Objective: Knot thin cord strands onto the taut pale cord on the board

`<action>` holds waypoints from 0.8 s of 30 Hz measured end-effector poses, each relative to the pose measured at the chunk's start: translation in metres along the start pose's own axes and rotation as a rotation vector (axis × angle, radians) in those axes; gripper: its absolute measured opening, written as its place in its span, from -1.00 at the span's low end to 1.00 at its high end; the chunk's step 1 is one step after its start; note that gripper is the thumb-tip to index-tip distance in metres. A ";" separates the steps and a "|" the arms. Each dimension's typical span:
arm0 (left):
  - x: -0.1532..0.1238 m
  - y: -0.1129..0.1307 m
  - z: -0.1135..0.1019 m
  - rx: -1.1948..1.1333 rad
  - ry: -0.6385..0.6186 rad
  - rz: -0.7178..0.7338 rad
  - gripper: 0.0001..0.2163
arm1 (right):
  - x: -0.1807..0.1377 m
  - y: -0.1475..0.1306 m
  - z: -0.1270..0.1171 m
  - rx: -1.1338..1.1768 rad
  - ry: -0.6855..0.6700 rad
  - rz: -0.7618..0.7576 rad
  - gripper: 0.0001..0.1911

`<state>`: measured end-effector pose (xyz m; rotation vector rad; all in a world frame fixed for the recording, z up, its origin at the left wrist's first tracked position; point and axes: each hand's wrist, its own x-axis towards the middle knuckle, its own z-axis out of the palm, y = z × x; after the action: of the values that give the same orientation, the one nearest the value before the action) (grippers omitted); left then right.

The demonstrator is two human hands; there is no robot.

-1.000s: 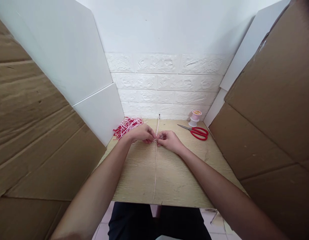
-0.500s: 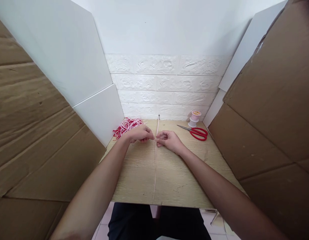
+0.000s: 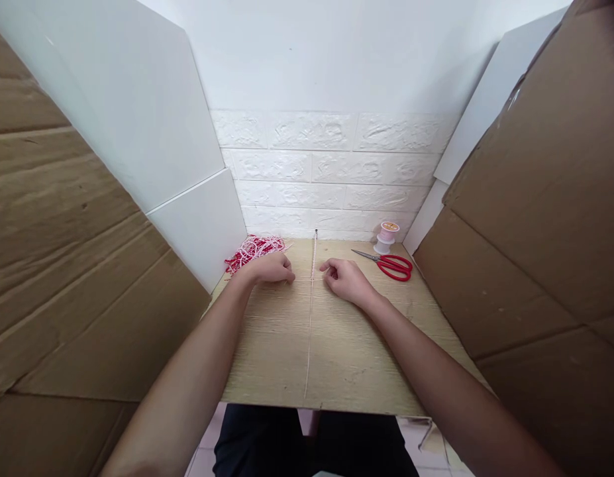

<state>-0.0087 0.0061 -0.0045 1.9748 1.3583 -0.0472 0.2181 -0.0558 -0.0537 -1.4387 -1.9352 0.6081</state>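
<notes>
A pale pink cord [image 3: 309, 331] runs down the middle of the wooden board from a small nail [image 3: 316, 231] at the back. Its upper stretch looks thicker and knotted. My left hand [image 3: 273, 268] is to the left of the cord, fingers closed on a thin thread end. On the other side, my right hand [image 3: 344, 278] pinches the opposite thread end. Between them the fine thread [image 3: 303, 279] stretches sideways and meets the cord at the lower end of the knotted part.
A tangle of red and pink cords [image 3: 254, 250] lies at the back left. Red-handled scissors [image 3: 393, 266] rest at the right, near two stacked thread spools [image 3: 387, 237]. Cardboard panels [image 3: 525, 218] flank the wooden board [image 3: 267, 358], with a white brick-patterned wall behind.
My hands have moved apart from the cord, left hand leftward and right hand rightward, drawing the thread out between them. The cord and the scissors stay in place.
</notes>
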 end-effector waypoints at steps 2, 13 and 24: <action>0.000 -0.001 -0.001 0.051 0.000 0.000 -0.83 | 0.000 0.000 -0.001 -0.060 -0.009 -0.006 -0.74; 0.015 0.001 0.019 0.018 0.017 0.334 -0.70 | 0.004 0.002 0.016 -0.197 -0.011 0.020 -0.89; 0.017 0.000 0.022 0.062 0.034 0.322 -0.79 | 0.002 -0.002 0.012 -0.071 -0.024 0.026 -0.93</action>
<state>0.0071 0.0073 -0.0274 2.2323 1.0551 0.0972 0.2076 -0.0540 -0.0599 -1.5089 -1.9776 0.5766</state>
